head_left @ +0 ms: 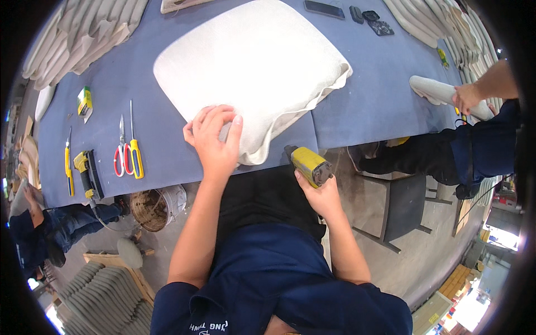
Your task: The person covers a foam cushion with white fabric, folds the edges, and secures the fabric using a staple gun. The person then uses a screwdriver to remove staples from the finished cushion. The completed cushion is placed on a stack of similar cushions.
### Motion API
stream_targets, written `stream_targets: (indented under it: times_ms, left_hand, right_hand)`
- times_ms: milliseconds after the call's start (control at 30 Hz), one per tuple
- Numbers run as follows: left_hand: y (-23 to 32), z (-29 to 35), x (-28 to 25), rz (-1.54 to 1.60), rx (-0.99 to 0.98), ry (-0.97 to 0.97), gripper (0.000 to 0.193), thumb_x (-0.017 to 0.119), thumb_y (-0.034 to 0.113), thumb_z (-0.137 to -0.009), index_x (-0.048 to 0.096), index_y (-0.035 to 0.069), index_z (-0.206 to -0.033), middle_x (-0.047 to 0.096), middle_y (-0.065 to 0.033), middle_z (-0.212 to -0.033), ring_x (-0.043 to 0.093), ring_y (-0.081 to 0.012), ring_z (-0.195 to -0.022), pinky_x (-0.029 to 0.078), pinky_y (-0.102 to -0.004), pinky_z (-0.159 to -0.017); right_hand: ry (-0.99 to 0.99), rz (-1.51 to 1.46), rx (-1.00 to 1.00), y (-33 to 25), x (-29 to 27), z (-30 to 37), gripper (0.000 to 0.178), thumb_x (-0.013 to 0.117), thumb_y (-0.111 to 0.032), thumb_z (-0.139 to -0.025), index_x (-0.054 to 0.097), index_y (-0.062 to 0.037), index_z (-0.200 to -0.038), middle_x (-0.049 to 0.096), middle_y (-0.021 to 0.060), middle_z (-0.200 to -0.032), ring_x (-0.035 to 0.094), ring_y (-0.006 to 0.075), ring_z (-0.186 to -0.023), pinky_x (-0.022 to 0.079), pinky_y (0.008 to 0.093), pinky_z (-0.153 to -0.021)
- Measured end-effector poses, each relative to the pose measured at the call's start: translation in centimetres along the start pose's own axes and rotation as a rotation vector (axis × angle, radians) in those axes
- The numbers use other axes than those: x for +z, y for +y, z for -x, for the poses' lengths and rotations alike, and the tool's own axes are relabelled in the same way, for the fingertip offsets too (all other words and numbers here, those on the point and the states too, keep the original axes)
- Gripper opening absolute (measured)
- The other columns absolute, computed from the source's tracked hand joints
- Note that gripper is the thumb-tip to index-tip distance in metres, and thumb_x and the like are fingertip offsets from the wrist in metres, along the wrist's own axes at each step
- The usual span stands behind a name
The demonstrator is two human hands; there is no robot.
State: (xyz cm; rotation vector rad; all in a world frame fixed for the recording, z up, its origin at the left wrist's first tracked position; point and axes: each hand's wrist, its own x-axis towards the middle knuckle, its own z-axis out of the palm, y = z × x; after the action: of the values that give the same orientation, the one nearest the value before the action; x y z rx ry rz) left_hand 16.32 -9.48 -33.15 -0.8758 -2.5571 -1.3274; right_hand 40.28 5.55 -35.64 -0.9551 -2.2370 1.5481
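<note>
A pale, fabric-covered seat cushion [251,61] lies on the blue-grey table, with loose fabric bunched along its right and near edges. My left hand [215,134] rests on the cushion's near left edge, palm down, fingers slightly bent, holding nothing. Just right of the cushion's near corner, my right hand [321,192] is closed around a yellow and black gun-shaped power tool [310,166]. The tool's black nose points toward the table edge, apart from the cushion. Its handle is hidden by my hand.
Left on the table [184,162] lie red-handled scissors [122,151], two yellow-handled tools, a yellow staple gun [88,173] with a hose, and a small box [85,103]. A phone [324,9] lies far right. Co-workers stand at both sides. Below are a bucket [174,200] and chair [399,212].
</note>
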Motion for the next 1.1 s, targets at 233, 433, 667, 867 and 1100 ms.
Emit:
stream_targets:
  times_ms: [233, 433, 667, 867, 1100]
  left_hand:
    - [4.1, -0.8, -1.5, -0.330, 0.244, -0.361, 0.036, 0.087, 0.045, -0.095, 0.076, 0.011, -0.089, 0.074, -0.0059, -0.097, 0.066, -0.0297, -0.111, 0.039, -0.0502, -0.111]
    - [3.2, -2.0, 0.9, -0.383, 0.311, -0.485, 0.028, 0.081, 0.034, -0.100, 0.073, 0.011, -0.085, 0.072, -0.0072, -0.088, 0.070, -0.0335, -0.094, 0.047, -0.0502, -0.096]
    - [1.0, -4.0, 1.0, -0.238, 0.393, -0.523, 0.030, 0.079, 0.032, -0.101, 0.069, 0.012, -0.081, 0.071, -0.0068, -0.080, 0.070, -0.0320, -0.085, 0.051, -0.0478, -0.072]
    - [-0.6, -3.4, 2.3, -0.118, 0.299, -0.413, 0.035, 0.083, 0.031, -0.099, 0.066, 0.012, -0.076, 0.064, -0.0053, -0.071, 0.065, -0.0308, -0.074, 0.049, -0.0473, -0.065]
    - [-1.0, -3.3, 2.8, -0.034, 0.345, -0.308, 0.033, 0.088, 0.026, -0.094, 0.065, 0.012, -0.075, 0.060, -0.0047, -0.069, 0.060, -0.0285, -0.067, 0.044, -0.0448, -0.058]
  right_hand:
    - [-0.009, 0.067, 0.022, -0.2, 0.0, 0.3, 0.027, 0.082, -0.021, -0.105, 0.081, 0.0019, -0.118, 0.085, 0.0222, -0.102, 0.084, 0.0384, -0.097, 0.063, 0.0452, -0.087]
    - [0.006, 0.058, -0.022, 0.0, 0.2, 0.2, 0.026, 0.086, -0.019, -0.102, 0.080, 0.0031, -0.113, 0.085, 0.0220, -0.100, 0.085, 0.0386, -0.095, 0.063, 0.0442, -0.084]
    - [-0.123, 0.069, 0.024, -4.7, -0.4, -0.6, 0.026, 0.088, -0.014, -0.098, 0.079, 0.0023, -0.117, 0.085, 0.0195, -0.101, 0.085, 0.0373, -0.097, 0.064, 0.0406, -0.084]
    - [-0.150, -0.005, -0.030, -4.1, 1.3, -1.0, 0.034, 0.089, -0.005, -0.092, 0.077, 0.0013, -0.123, 0.085, 0.0192, -0.103, 0.085, 0.0374, -0.097, 0.064, 0.0389, -0.085]
    - [-0.168, 0.046, -0.037, -3.6, 1.8, -1.7, 0.043, 0.089, -0.003, -0.089, 0.075, 0.0017, -0.129, 0.084, 0.0201, -0.102, 0.085, 0.0389, -0.097, 0.064, 0.0393, -0.085]
